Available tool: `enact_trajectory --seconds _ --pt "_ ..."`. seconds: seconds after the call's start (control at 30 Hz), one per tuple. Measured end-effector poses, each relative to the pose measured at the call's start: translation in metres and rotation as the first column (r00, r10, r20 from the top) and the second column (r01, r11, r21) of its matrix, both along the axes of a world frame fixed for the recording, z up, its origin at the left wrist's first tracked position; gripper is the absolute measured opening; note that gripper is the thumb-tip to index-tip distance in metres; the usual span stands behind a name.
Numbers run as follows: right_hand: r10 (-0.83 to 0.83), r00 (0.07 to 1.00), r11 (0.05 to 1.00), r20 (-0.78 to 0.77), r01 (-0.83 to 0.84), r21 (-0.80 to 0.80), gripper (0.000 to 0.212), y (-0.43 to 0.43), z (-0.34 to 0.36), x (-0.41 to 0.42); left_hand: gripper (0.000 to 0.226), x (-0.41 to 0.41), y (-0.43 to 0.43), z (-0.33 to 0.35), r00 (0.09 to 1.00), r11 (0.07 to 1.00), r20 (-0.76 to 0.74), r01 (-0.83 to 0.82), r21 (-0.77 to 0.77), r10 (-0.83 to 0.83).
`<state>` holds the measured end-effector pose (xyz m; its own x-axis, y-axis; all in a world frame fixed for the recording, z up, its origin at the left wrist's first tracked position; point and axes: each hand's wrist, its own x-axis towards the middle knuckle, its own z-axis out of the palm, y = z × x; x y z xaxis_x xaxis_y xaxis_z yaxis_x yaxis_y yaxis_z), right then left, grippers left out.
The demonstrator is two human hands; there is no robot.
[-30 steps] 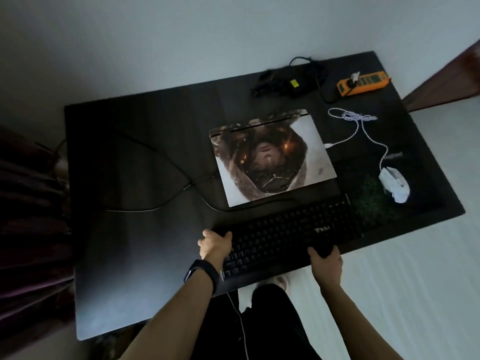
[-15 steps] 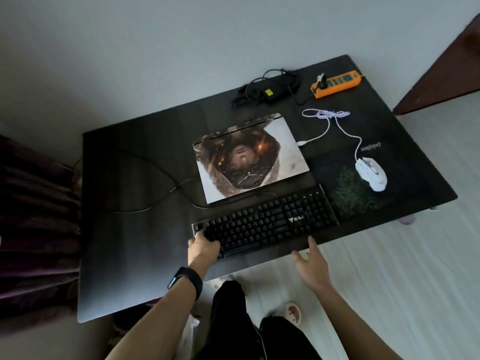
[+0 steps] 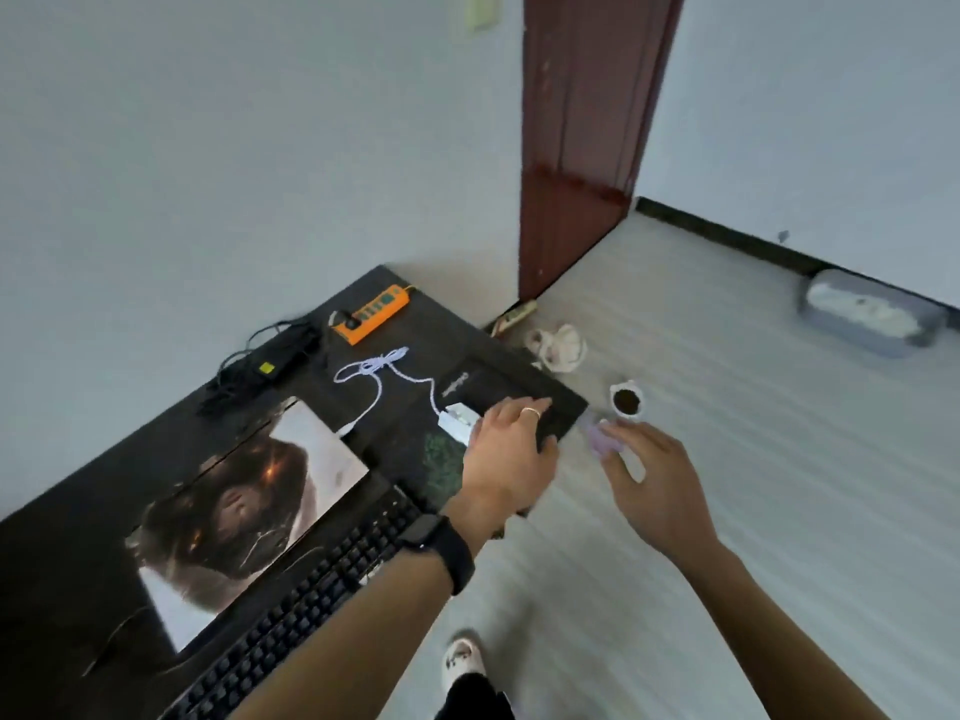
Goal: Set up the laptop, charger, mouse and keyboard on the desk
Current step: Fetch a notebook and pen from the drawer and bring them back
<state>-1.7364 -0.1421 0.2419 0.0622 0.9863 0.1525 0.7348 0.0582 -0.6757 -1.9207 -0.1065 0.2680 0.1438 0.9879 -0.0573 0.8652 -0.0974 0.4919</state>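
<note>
The left hand (image 3: 511,459) lies over the right end of the worktop (image 3: 447,330). Its fingers are stretched flat across the mouse pad (image 3: 493,387) just beside the white mouse (image 3: 456,420), probably to square the pad or reach the mouse. Whether it touches the mouse is unclear. The right hand (image 3: 657,485) hangs loose and empty past the right edge, over the floor.

The closed laptop (image 3: 244,511) lies mid-worktop, with the keyboard (image 3: 311,610) along the front edge. The charger (image 3: 267,367) sits coiled at the back edge next to the orange power strip (image 3: 371,315), so it looks not yet run to the laptop. The looped mouse cable (image 3: 374,376) crosses the space between them. A cup (image 3: 627,402) and a crumpled cloth (image 3: 558,344) lie on the floor near the right corner, where feet could catch them.
</note>
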Motion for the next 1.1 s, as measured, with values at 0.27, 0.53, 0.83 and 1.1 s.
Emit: enact_trajectory --seconds 0.27,0.53,0.83,1.1 --pt "-0.462 0.881 0.873 0.103 0.431 0.227 0.034 0.022 0.067 0.219 0.059 0.233 0.121 0.063 0.838 0.836 -0.236 0.531 0.137 -0.493" --pt "-0.772 0.609 0.632 0.185 0.703 0.325 0.037 0.034 0.122 0.454 0.055 0.494 0.207 0.134 0.646 0.597 -0.171 0.757 0.265 -0.744" --pt "-0.955 0.204 0.274 0.216 0.885 0.376 0.028 -0.062 0.157 0.684 0.054 0.804 0.182 0.184 0.356 0.296 -0.135 0.895 0.333 -0.925" --pt "-0.973 -0.022 0.063 0.229 0.933 0.355 0.036 -0.192 0.156 0.895 0.049 1.075 0.055 0.167 0.162 0.127 -0.067 0.923 0.365 -0.985"
